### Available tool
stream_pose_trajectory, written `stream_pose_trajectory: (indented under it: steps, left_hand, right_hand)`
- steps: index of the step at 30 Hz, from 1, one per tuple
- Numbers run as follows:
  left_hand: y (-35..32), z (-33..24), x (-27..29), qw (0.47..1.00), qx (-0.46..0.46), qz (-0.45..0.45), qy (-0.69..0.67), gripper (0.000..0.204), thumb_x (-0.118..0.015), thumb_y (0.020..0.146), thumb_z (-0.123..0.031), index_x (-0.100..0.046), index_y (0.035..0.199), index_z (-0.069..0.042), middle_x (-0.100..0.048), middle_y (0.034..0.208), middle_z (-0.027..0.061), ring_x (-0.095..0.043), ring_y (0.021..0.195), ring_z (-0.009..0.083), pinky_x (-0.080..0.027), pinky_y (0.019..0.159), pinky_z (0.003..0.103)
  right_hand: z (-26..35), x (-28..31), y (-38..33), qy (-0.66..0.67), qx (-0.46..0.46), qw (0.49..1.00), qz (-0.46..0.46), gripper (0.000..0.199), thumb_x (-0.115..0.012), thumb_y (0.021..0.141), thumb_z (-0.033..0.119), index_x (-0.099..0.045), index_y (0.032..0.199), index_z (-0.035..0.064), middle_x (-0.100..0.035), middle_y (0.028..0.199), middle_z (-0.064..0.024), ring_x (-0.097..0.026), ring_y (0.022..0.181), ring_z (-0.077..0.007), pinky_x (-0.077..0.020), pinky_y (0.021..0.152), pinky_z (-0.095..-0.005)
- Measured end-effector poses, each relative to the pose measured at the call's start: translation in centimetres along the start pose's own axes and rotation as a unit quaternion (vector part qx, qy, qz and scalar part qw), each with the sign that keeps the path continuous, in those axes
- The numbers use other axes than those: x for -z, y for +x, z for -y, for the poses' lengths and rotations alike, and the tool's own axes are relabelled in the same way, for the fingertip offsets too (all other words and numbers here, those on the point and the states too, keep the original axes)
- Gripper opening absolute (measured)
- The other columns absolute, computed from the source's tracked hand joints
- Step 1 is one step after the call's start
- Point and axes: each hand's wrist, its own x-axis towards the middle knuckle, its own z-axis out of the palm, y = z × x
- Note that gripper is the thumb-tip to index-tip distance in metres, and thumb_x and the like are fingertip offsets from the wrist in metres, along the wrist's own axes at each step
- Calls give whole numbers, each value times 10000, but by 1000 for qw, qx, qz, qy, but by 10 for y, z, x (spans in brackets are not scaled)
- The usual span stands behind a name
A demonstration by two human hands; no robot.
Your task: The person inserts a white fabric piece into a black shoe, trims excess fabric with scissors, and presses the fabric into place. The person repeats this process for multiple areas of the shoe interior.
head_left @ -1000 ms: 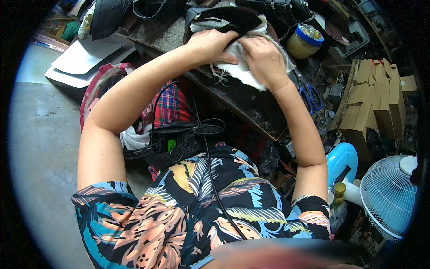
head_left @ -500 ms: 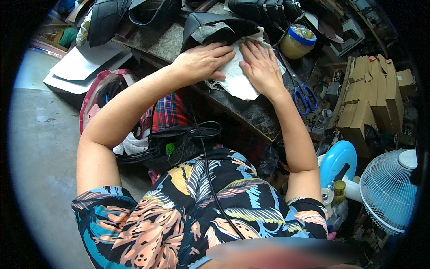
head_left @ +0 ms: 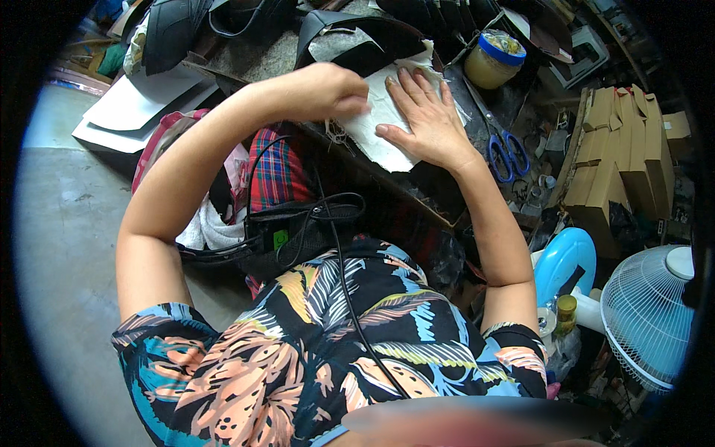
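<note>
Right hand (head_left: 428,128) lies flat, fingers spread, on the white cloth (head_left: 378,147) at the bench's (head_left: 433,188) front, seemingly to keep it smooth; left hand (head_left: 339,93) curls at its left edge, grip undeterminable.

- The dark worktop (head_left: 433,181) carries a blue-lidded jar (head_left: 490,70).
- Blue-handled scissors (head_left: 497,131) lie just nearside of the jar.
- Frayed white cloth (head_left: 377,140) lies left of the jar.
- A black piece (head_left: 393,34) lies farther left.

Two hands (head_left: 339,91) (head_left: 430,123); one frayed cloth (head_left: 380,149); one blue-rimmed jar (head_left: 488,72); one pair of scissors (head_left: 494,128).
</note>
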Motion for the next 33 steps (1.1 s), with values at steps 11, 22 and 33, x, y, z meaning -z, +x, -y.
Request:
stream_pose_trajectory:
  steps: [11,22,33]
  left_hand:
    - [122,54,-26,955,51,-275,-103,391,-529,831,21,-635,1205,-16,-682,1108,189,-660,1059,312,-510,959,372]
    - [112,51,-52,961,35,-268,-57,659,-793,808,-261,-505,1369,-67,-574,1336,171,-555,1246,329,-444,1062,408]
    - [106,38,-55,963,69,-259,3,1002,-881,651,-472,-414,1446,-80,-482,1426,185,-479,1326,356,-403,1114,422]
  right_hand:
    - [-8,3,-1,30,29,999,-1,762,-452,911,675,-423,1505,199,-300,1596,-168,-213,1500,-354,-105,1198,-585]
    - [-1,2,-21,20,27,999,-33,688,-470,960,570,-482,1436,74,-386,1528,-230,-329,1436,-407,-252,1174,-539]
    - [-36,36,38,219,-127,949,-189,228,-611,939,251,-718,1023,68,-716,973,-163,-693,904,-359,-539,804,-442]
